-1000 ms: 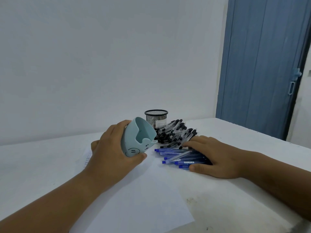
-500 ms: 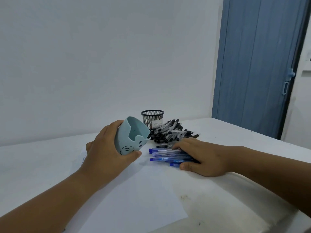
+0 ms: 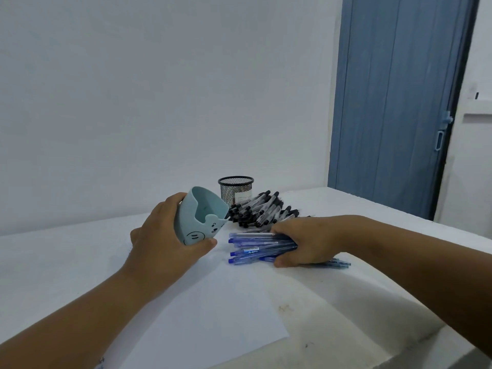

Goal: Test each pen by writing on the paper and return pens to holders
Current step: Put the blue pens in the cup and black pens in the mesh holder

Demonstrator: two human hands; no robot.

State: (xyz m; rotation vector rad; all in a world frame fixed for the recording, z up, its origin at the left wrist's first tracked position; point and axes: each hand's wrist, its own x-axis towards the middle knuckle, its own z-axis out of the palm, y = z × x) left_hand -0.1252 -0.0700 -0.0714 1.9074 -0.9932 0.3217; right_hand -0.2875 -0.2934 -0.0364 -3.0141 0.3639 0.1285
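We see two bare forearms reaching in from the lower edge, one from the lower left corner, one from the right. No sleeve covers either as far as we can see. The left hand (image 3: 162, 241) and the right hand (image 3: 308, 241) wear nothing: we make out no ring, watch, band or glove. The nails are too small to tell.

Plain, pale white-grey painted wall (image 3: 159, 89) across the whole back, unmarked and evenly lit by soft, diffuse light. At right, tall blue door of vertical panels (image 3: 394, 102), closed, with small light-blue handle (image 3: 439, 139) near its right edge. Beyond that, narrow strip of white wall (image 3: 476, 155). Below, broad white table surface (image 3: 372, 209), slightly scuffed and stained toward the near right.
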